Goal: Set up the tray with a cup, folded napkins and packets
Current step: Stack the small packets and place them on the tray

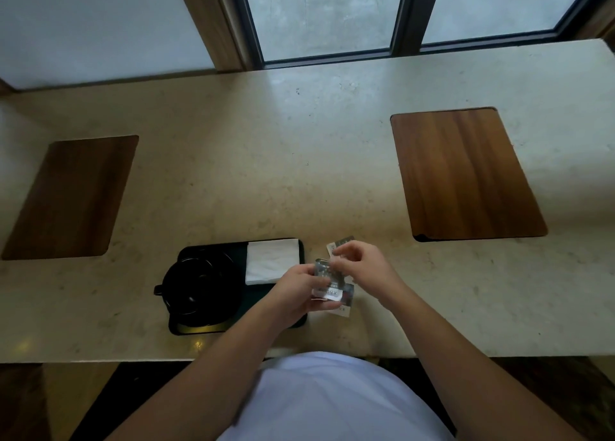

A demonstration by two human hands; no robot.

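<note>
A black tray [186, 329] lies at the counter's near edge. On its left stands a black cup [199, 287] on a saucer, handle to the left. A white folded napkin [271, 260] lies on the tray's far right corner. Just right of the tray, my left hand [296, 291] holds a small stack of packets [327, 282] above the counter. My right hand [361, 262] pinches the top of that stack. More packets lie on the counter: one [341, 242] beyond my right hand, others [342, 311] under the stack, partly hidden.
The beige stone counter [299, 161] holds two wooden boards, one at the left [71, 196] and one at the right [466, 174]. A window with dark frames [406, 14] runs behind the counter. My white shirt fills the bottom.
</note>
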